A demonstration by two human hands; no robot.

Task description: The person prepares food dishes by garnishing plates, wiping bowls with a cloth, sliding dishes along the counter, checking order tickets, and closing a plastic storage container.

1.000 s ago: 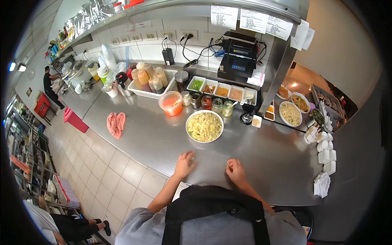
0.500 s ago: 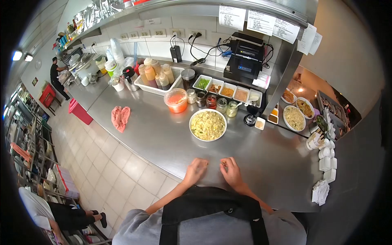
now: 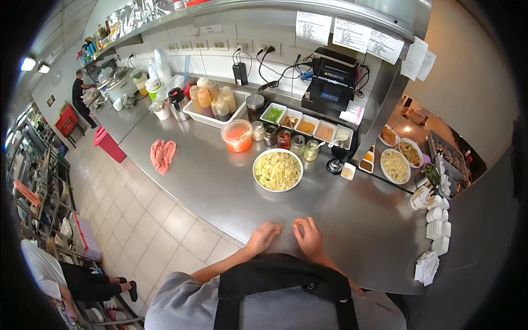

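Note:
Both of my hands hover low over the steel counter [image 3: 214,190], close to its near edge, a small gap between them. My left hand [image 3: 264,236] has its fingers curled inward and slightly blurred. Opposite it, my right hand [image 3: 309,236] is curled too, fingertips turned toward the left. Nothing shows in either hand. Beyond them stands a white bowl [image 3: 278,190] heaped with fried rice [image 3: 278,169]; neither hand touches it.
Behind the bowl are sauce jars [image 3: 297,144], a tub of orange-red liquid [image 3: 237,137] and garnish trays [image 3: 306,126]. A pink cloth [image 3: 163,155] lies left. At right stand another rice bowl [image 3: 395,166] and small white dishes [image 3: 438,229]. Two people are farther off at left.
My hands have stayed near the counter's edge; the left has curled a little more and both shifted slightly. The view has turned a bit. The bowl of fried rice stays put.

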